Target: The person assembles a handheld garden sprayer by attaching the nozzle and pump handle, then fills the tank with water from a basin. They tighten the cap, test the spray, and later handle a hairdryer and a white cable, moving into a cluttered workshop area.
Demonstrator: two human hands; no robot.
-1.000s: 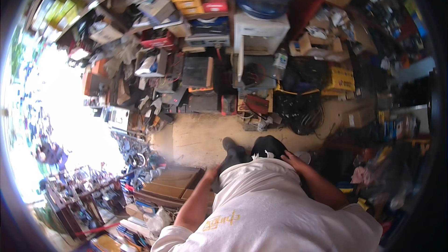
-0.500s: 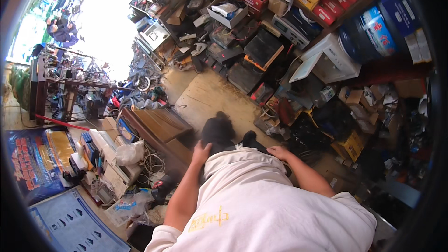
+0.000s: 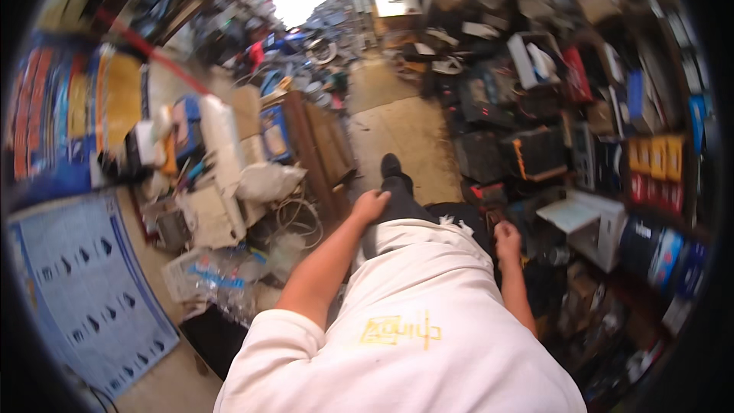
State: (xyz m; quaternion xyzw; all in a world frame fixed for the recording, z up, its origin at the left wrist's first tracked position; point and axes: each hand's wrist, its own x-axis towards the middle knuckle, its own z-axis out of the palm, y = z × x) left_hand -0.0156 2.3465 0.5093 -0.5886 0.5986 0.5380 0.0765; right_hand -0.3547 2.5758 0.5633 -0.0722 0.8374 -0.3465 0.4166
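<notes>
My left hand (image 3: 371, 205) hangs beside my left thigh, against the dark trousers (image 3: 399, 194). Its thumb stands out from the half-bent fingers, and no object shows in it. On the other side my right hand (image 3: 508, 241) hangs a little out from the hip, fingers curled in loosely, with nothing visible in them. A pale shirt (image 3: 428, 291) covers my trunk. One dark shoe (image 3: 391, 164) shows ahead on the tan floor (image 3: 409, 126).
A narrow floor strip runs ahead between heaps of goods. Brown boards (image 3: 325, 145), a white plastic bag (image 3: 269, 181) and looped cable (image 3: 300, 223) lie left. On the right are black cases (image 3: 533, 154), a white open-doored box (image 3: 596, 226) and yellow boxes (image 3: 656, 154).
The view has swung right-to-left across the room, so the aisle now runs straight ahead. One leg has stepped forward. My right hand has come away from the thigh.
</notes>
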